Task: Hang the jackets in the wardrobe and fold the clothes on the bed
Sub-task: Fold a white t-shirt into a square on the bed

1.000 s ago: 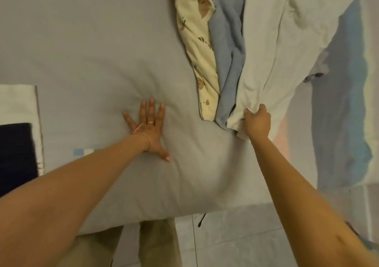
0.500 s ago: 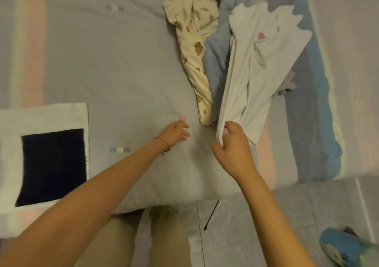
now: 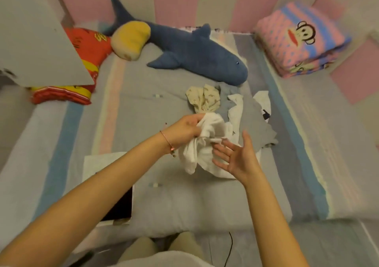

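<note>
Over the bed (image 3: pixel 143 110), the left hand (image 3: pixel 189 128) bunches a white garment (image 3: pixel 207 141) while the right hand (image 3: pixel 238 157) hovers open-fingered beside it. At least 3 crumpled clothes (image 3: pixel 252 123) await folding behind; 1 piece (image 3: pixel 96 164), apparently folded, lies near the edge.

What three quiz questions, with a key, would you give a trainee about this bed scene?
1. Which hand grips the white garment? A the left hand; B the right hand; C both hands.
2. True or false: the right hand has its fingers straight and spread.
3. Fill in: the blue toy beyond the pile of clothes is a ___.
Key: 1 A; 2 true; 3 shark.
</note>
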`<state>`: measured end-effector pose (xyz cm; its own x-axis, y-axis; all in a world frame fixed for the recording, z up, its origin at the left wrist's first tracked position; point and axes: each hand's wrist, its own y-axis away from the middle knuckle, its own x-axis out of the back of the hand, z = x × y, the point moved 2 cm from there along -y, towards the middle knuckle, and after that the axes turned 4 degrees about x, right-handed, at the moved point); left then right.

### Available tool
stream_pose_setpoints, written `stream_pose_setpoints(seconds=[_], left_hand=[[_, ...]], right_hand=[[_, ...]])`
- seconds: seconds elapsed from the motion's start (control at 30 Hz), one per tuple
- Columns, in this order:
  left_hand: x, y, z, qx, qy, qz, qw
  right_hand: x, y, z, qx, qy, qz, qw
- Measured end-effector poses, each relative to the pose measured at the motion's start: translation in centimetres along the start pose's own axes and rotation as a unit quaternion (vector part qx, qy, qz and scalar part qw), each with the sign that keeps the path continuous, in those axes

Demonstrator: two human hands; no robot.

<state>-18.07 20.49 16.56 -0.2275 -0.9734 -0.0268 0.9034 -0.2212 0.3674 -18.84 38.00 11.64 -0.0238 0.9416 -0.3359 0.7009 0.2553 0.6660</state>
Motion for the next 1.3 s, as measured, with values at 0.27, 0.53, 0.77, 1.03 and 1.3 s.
stream_pose_setpoints(seconds=[0.27, 0.53, 0.77, 1.03, 1.3], left_hand=[[0.9, 8.8, 8.3, -0.069, -0.250, -0.154, 0.953], [10.1, 9.9, 5.7, -0.026, -0.564, 0.176, 0.806], [9.5, 9.8, 4.2, -0.091, -0.276, 0.135, 0.947], [10.5, 12.7, 8.5, -0.216, -0.234, 0.309, 0.896], [7.7, 15.4, 11.8, -0.421, -0.299, 0.364, 0.775]], right_hand=[[-10.0, 3.6, -7.5, 0.060, 0.233, 0.026, 0.970], [-15.8, 9.1, -11.0, 0.225, 0.763, -0.174, 0.580], [-17.9, 10.6, -14.5, 0.469, 0.593, -0.078, 0.650], [-12.7, 11.2, -14.7, 0.586, 0.452, 0.152, 0.655], [-14.4, 12.3, -13.0, 0.455, 0.090, -0.120, 0.878]])
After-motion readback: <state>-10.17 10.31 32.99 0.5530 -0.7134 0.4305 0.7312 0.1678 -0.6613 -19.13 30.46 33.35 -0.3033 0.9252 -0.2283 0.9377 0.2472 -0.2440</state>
